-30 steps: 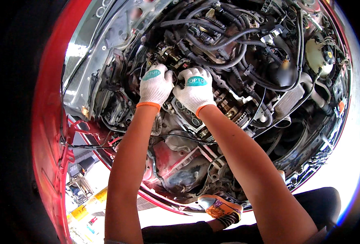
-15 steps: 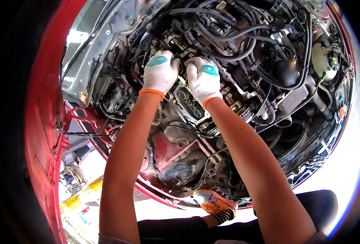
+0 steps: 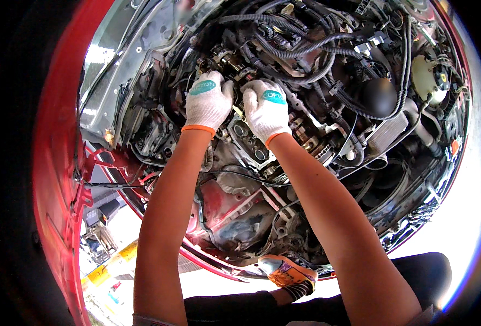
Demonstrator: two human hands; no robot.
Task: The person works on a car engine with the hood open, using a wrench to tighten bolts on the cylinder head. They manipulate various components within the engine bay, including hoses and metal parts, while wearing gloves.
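Observation:
Both my hands are in white knit gloves with orange cuffs, over the opened engine of a red car. My left hand is closed, its fingers curled down onto the far left part of the engine top. Close beside it, my right hand is also closed, thumb side toward the left. The fingertips of both point away from me and are hidden, so what they grip cannot be made out. Exposed camshafts lie to the right of my right hand, and more shiny valve-train parts show beyond the hands.
Ribbed black hoses loop across the far right of the engine bay. A pale plastic reservoir stands at the right. A red panel runs down the left side. An orange shoe shows at the near edge, below a thin black cable.
The whole view has shifted slightly, with the engine and hands a little further left in the picture. Against the engine, my hands keep nearly the same place and closed shape.

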